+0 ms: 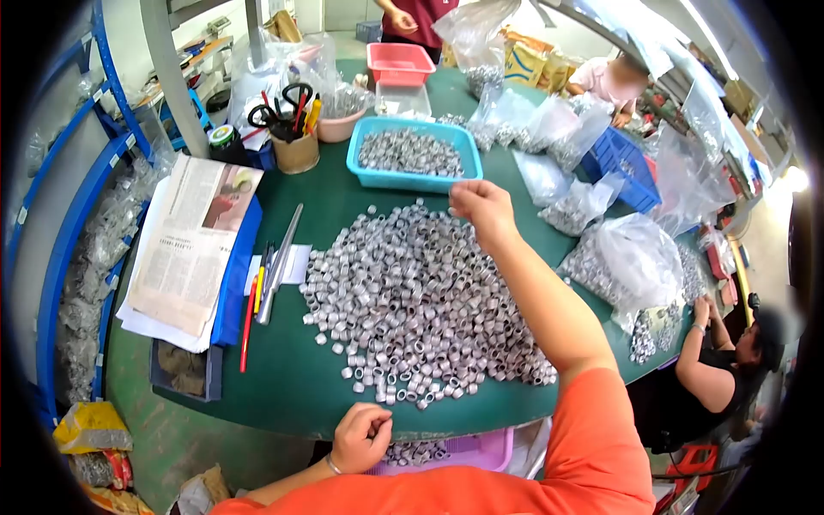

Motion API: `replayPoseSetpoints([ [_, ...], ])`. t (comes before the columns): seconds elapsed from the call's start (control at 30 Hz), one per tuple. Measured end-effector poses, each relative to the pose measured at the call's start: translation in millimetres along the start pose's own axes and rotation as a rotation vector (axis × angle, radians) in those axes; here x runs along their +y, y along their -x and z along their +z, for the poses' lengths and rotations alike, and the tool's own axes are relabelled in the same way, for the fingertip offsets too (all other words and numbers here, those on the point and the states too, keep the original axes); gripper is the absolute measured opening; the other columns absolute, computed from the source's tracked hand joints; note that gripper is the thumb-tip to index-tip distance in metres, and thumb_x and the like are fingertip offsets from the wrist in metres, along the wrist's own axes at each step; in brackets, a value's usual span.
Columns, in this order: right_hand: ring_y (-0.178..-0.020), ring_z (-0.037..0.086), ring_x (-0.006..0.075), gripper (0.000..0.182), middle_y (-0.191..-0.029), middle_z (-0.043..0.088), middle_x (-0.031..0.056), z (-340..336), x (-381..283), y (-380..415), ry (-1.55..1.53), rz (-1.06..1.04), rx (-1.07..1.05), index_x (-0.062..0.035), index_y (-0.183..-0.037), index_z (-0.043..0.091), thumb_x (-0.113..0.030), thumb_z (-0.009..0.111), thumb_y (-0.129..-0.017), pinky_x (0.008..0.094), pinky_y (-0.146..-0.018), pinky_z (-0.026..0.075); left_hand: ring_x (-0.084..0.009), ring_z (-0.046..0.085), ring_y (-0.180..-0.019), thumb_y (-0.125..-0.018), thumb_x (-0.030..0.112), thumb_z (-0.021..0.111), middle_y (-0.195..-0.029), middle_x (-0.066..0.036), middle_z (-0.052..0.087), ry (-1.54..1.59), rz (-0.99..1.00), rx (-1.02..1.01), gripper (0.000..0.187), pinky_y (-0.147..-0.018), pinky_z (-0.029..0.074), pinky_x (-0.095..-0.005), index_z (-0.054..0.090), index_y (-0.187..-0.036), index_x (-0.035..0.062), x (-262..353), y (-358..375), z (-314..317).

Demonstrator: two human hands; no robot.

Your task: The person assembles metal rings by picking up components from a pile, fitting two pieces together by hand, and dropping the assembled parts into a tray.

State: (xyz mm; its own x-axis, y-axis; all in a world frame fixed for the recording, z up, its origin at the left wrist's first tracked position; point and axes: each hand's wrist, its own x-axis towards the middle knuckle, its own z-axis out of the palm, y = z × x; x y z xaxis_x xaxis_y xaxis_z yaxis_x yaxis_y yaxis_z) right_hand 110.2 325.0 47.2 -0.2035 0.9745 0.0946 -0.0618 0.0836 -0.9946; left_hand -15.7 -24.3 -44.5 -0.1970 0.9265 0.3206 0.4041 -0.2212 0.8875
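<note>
A wide heap of small grey metal rings [421, 300] covers the middle of the green table. Stretched across the heap, my right hand [483, 210] is closed with its fingers curled down, near the front right corner of a turquoise basin [365, 178] that holds more such rings. Whatever its fingers hold, if anything, is hidden. My left hand [362, 436] is closed at the table's front edge, above a purple tray [491, 450] with rings in it. Its curled fingers hide any small thing inside.
Newspaper [189, 240] lies on a blue holder at left, beside a steel ruler [281, 262] and pens. A cardboard pot [296, 154] holds scissors. Behind stands a red basin [401, 64]. Bags of parts [631, 262] and a blue crate [631, 167] fill the right. Other people sit or stand around.
</note>
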Motion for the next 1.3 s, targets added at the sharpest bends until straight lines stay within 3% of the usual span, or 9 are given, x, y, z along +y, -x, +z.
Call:
replayPoseSetpoints([
  [0.13,-0.068,0.062,0.0137,0.030,-0.090,0.066,0.0106,9.0,6.4,-44.2,-0.036,-0.024,0.234,0.0065,-0.109,0.061,-0.012,0.063,-0.085,0.0256,-0.062,0.050,-0.0120,0.052,-0.060,-0.073,-0.002,0.069,-0.096,-0.011,0.054,-0.026,-0.052,0.002,0.030,-0.052,0.043,-0.0231,0.058,-0.101,0.0031,5.2,-9.5,-11.5],
  [0.2,-0.075,0.062,0.0141,0.024,-0.089,0.066,0.0097,11.6,10.7,-16.5,0.343,-0.090,0.026,-0.0006,-0.108,0.064,-0.009,0.061,-0.085,0.0266,-0.064,0.050,-0.0136,0.050,-0.061,-0.067,0.003,0.077,-0.106,-0.013,0.049,-0.228,-0.040,0.014,0.052,-0.055,0.045,-0.0255,0.052,-0.113,0.0033,-0.4,-19.8,-28.6],
  [0.23,-0.076,0.062,0.0168,0.021,-0.087,0.066,0.0094,19.1,9.6,13.4,0.493,-0.387,-0.113,-0.0036,-0.103,0.066,-0.008,0.061,-0.083,0.0292,-0.067,0.051,-0.0137,0.048,-0.060,-0.063,0.004,0.081,-0.108,-0.012,0.049,-0.270,-0.071,0.050,0.059,-0.055,0.044,-0.0258,0.051,-0.114,0.0031,3.9,-33.3,-36.3],
  [0.3,-0.080,0.063,0.0251,0.016,-0.087,0.065,0.0107,31.6,8.3,88.7,0.462,-0.424,-0.495,-0.0047,-0.096,0.066,-0.004,0.060,-0.080,0.0346,-0.071,0.051,-0.0171,0.050,-0.061,-0.059,0.013,0.085,-0.110,-0.013,0.049,-0.359,-0.168,-0.134,0.071,-0.058,0.047,-0.0281,0.048,-0.119,0.0023,3.0,-50.3,-49.9],
  [0.37,-0.074,0.059,0.0243,0.023,-0.082,0.059,0.0085,30.9,9.6,141.5,0.764,-0.876,-0.880,-0.0049,-0.094,0.063,-0.013,0.065,-0.073,0.0390,-0.062,0.046,-0.0269,0.058,-0.072,-0.060,0.023,0.085,-0.110,-0.015,0.048,-0.491,-0.036,-0.240,0.073,-0.065,0.050,-0.0343,0.049,-0.121,0.0042,-4.7,-58.4,-47.5],
  [0.43,-0.092,0.055,0.0217,0.036,-0.103,0.055,0.0071,25.9,7.0,189.1,0.941,-0.806,-0.949,-0.0066,-0.107,0.060,-0.021,0.066,-0.074,0.0362,-0.073,0.042,-0.0318,0.058,-0.081,-0.060,0.024,0.085,-0.109,-0.015,0.047,-0.546,0.011,-0.283,0.070,-0.068,0.051,-0.0372,0.051,-0.119,0.0055,2.6,-60.2,-38.8],
  [0.63,-0.100,0.053,0.0204,0.039,-0.118,0.054,0.0035,-15.3,46.1,242.4,0.967,-0.780,-0.721,-0.0113,-0.113,0.058,-0.025,0.069,-0.077,0.0354,-0.080,0.042,-0.0332,0.058,-0.084,-0.061,0.021,0.084,-0.104,-0.016,0.045,-0.486,0.052,-0.282,0.064,-0.068,0.050,-0.0384,0.053,-0.114,0.0045,7.1,-46.8,-22.4],
  [1.1,-0.092,0.053,0.0300,0.033,-0.102,0.056,0.0117,-25.2,55.3,283.8,1.023,-0.553,-0.050,-0.0049,-0.103,0.061,-0.015,0.072,-0.073,0.0393,-0.075,0.043,-0.0263,0.056,-0.082,-0.066,0.014,0.081,-0.112,-0.014,0.045,-0.382,0.064,-0.203,0.055,-0.070,0.049,-0.0335,0.056,-0.114,0.0039,12.6,-23.3,-5.3],
  [1.3,-0.092,0.053,0.0327,0.028,-0.100,0.056,0.0141,-27.1,63.4,305.3,0.813,-0.473,-0.072,-0.0023,-0.101,0.060,-0.003,0.070,-0.075,0.0401,-0.081,0.044,-0.0273,0.058,-0.076,-0.070,0.000,0.073,-0.100,-0.013,0.051,-0.387,0.213,-0.245,0.035,-0.066,0.049,-0.0341,0.061,-0.102,0.0025,6.1,-27.2,10.2],
])
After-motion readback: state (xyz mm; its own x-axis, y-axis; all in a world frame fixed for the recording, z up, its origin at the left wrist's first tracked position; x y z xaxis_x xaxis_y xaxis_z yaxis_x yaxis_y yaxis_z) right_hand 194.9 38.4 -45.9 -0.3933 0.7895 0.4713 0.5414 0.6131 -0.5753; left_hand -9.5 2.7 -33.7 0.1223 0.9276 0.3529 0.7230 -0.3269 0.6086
